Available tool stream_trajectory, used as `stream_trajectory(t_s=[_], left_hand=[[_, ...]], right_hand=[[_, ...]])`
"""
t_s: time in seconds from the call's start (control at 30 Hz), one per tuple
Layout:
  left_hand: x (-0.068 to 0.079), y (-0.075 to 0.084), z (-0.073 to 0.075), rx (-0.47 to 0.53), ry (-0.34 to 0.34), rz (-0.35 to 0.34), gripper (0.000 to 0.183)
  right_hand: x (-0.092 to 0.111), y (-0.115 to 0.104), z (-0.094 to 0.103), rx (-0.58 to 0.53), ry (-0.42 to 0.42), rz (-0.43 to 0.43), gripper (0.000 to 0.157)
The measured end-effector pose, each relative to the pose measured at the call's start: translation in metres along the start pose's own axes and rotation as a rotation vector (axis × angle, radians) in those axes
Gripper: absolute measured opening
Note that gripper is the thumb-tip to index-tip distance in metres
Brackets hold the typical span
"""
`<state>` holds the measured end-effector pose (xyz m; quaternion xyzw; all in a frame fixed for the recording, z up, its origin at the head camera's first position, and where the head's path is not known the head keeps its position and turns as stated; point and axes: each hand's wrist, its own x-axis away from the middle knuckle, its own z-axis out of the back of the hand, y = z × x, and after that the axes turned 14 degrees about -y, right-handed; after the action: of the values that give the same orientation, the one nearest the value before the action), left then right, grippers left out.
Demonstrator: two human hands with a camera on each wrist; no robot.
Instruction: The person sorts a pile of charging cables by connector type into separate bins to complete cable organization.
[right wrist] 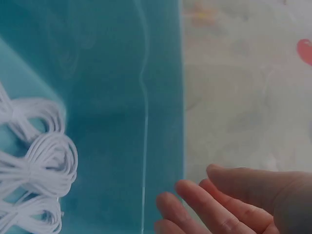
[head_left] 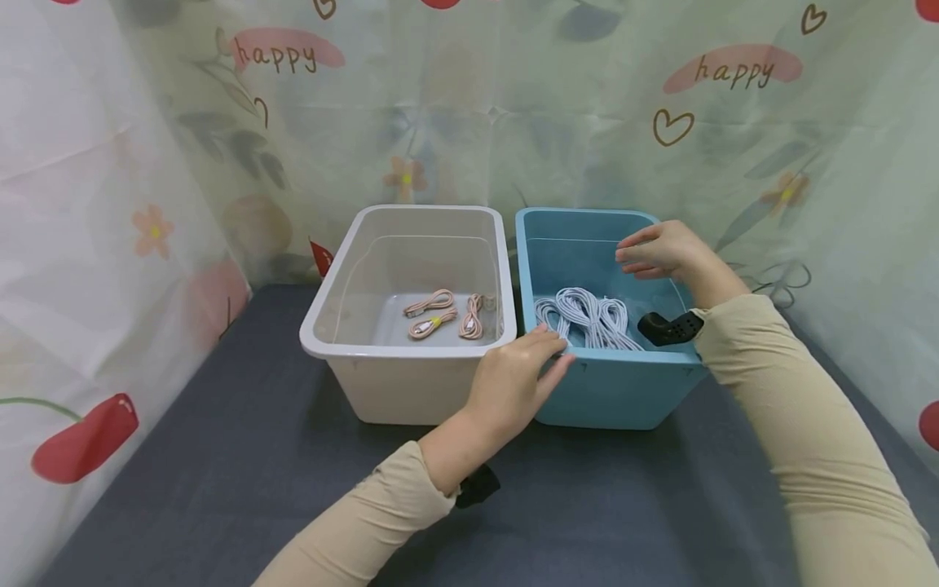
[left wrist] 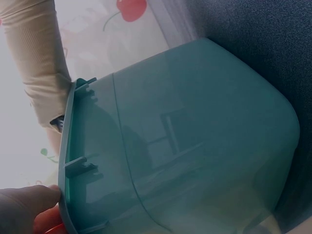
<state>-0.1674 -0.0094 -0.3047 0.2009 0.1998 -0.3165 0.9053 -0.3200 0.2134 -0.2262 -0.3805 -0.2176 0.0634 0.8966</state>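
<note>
On the near left corner of the blue plastic bin [head_left: 616, 395], my left hand [head_left: 513, 379] grips the rim, thumb on the outer side and fingers over the edge. The left wrist view shows this thumb [left wrist: 41, 197] against the rim. Above the right part of the same bin hovers my right hand [head_left: 663, 249], its fingers loosely extended and holding nothing. Several coiled white cables [head_left: 587, 314] lie on the bin's floor; their tied loops [right wrist: 48, 165] show at the left of the right wrist view, apart from the right fingers.
A beige bin [head_left: 411, 383] stands just left of the blue one, with three small bundled pink cables [head_left: 471, 318] inside. Both sit on a dark grey cloth [head_left: 220, 489]. Printed curtains [head_left: 469, 98] hang behind and at the sides. Thin dark wire [head_left: 785, 281] shows behind the right forearm.
</note>
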Motion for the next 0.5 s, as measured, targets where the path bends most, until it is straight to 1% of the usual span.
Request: stream_trajectory(t_s=[0.13, 0.23, 0.33, 0.4, 0.5], left_hand=[[0.001, -0.001, -0.001, -0.017, 0.002, -0.007, 0.020], [0.001, -0.001, 0.000, -0.024, -0.011, -0.007, 0.020], [0.002, -0.001, 0.003, -0.024, -0.057, 0.001, 0.021], [0.003, 0.000, 0.006, -0.020, -0.096, 0.004, 0.023], [0.003, 0.000, 0.015, -0.005, -0.140, -0.011, 0.027]], right_hand=[[0.008, -0.007, 0.001, -0.016, -0.018, 0.045, 0.053], [0.019, -0.016, 0.002, -0.020, -0.011, 0.104, 0.052], [0.030, -0.024, 0.001, -0.024, 0.009, 0.171, 0.053], [0.038, -0.029, 0.000, -0.013, 0.037, 0.209, 0.054], [0.047, -0.036, -0.003, 0.050, 0.107, 0.246, 0.051]])
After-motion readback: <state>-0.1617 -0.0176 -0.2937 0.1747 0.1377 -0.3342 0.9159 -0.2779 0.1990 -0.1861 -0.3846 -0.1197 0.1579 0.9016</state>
